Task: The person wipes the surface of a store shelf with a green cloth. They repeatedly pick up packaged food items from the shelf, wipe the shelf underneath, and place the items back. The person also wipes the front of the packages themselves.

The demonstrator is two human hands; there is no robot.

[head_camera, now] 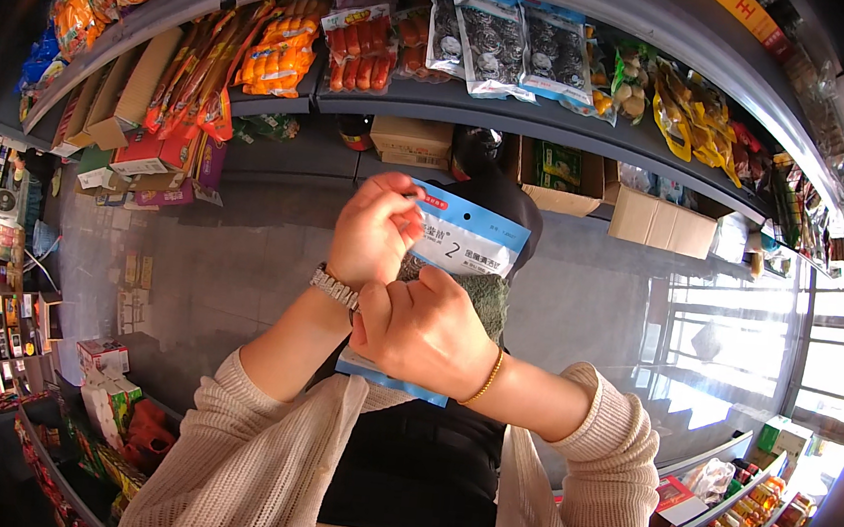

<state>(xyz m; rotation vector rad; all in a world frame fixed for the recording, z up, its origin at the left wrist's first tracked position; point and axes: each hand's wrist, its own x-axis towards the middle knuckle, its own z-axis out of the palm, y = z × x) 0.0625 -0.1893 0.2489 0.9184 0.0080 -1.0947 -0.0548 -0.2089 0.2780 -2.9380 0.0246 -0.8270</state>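
Note:
A clear pack of metal scouring balls with a blue header (497, 225) lies slanted before me, its lower blue edge showing under my wrists. My left hand (379, 222), a metal-link watch (335, 286) on its wrist, has curled fingers over the pack's upper left edge. Whether they grip it is unclear; a small dark bit shows at the fingertips. Close by the watch, my right hand (423, 331) is closed in a fist, crossing over the pack. A dark green cloth (490, 300) sticks out behind this fist and appears held by it. A gold bracelet (486, 378) circles the right wrist.
Similar scouring-ball packs (490, 44) stand on the shelf ahead, beside packed sausages (358, 47). Cardboard boxes (410, 140) sit on the lower shelf (281, 149). Behind me, more goods flank both sides, with bottles (734, 524) at right and a white carton (106, 390) at left.

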